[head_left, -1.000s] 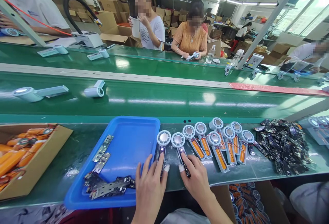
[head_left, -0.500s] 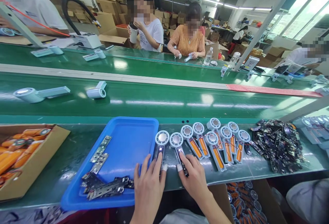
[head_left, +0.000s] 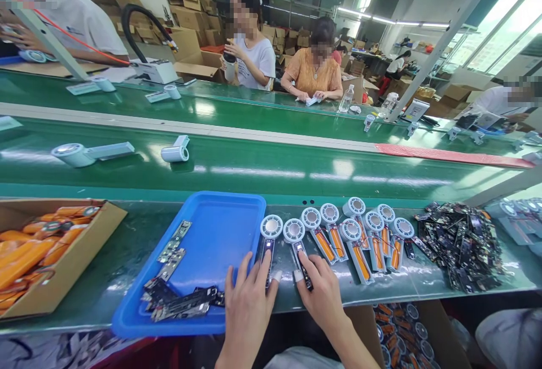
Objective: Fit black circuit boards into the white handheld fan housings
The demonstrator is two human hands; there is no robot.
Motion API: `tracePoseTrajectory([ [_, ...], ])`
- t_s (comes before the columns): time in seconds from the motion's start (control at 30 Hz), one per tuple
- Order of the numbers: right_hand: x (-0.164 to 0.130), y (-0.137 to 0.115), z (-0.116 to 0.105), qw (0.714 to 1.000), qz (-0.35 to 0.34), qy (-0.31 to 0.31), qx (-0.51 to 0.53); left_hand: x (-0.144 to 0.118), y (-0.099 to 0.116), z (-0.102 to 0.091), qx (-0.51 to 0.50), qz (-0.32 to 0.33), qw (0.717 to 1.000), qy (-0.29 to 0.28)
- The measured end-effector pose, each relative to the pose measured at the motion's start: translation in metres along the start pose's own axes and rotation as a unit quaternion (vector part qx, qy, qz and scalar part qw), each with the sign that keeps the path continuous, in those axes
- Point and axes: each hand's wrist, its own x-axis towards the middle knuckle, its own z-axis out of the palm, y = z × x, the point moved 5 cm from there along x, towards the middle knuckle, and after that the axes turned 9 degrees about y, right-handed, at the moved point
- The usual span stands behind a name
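A long green conveyor belt (head_left: pixel 262 166) runs across the room from left to right, with a narrow green workbench (head_left: pixel 118 267) along its near side; on the belt, toward its left end, lie a pale blue handheld fan (head_left: pixel 91 153) and a small folded one (head_left: pixel 175 150), well apart from the person's hands. At the left end of the bench sits a cardboard box (head_left: pixel 80 250) full of orange batteries; beside it, nearer the middle, a blue tray (head_left: pixel 212 228) holds a loose heap of circuit boards (head_left: pixel 182 301) in its near left corner. Toward the right end of the bench lies a dark pile of more circuit boards (head_left: pixel 461 245); between that pile and the tray a row of open fan halves (head_left: pixel 364 233) lies side by side, round heads toward the belt, orange batteries showing in their handles. Two more fan halves lie just right of the tray, at the near edge of the bench; the left hand (head_left: pixel 248 301) rests flat with spread fingers, fingertips pressing on the handle of the left fan half (head_left: pixel 269 239), grasping nothing; the right hand (head_left: pixel 324 293) lies likewise open, its fingertips on the handle of the right fan half (head_left: pixel 298 245). Across the belt, other people work at the far bench.
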Motion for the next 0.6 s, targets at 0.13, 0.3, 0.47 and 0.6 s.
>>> tracePoseTrajectory([
  [0.13, -0.001, 0.000, 0.001, 1.000, -0.001, -0.002, 0.000, -0.001, -0.003, 0.003, 0.003, 0.000, 1.000, 0.002],
  [0.3, 0.000, 0.003, 0.001, 1.000, -0.007, 0.000, -0.003, -0.001, -0.003, 0.003, -0.014, -0.007, 1.000, -0.010],
  [0.47, 0.003, -0.011, -0.003, 0.999, 0.015, -0.040, -0.025, 0.000, -0.002, 0.002, -0.090, -0.042, 0.995, 0.000],
  [0.6, 0.011, -0.036, 0.015, 0.995, 0.025, -0.058, -0.075, 0.000, -0.005, 0.006, -0.187, -0.080, 0.979, -0.026],
])
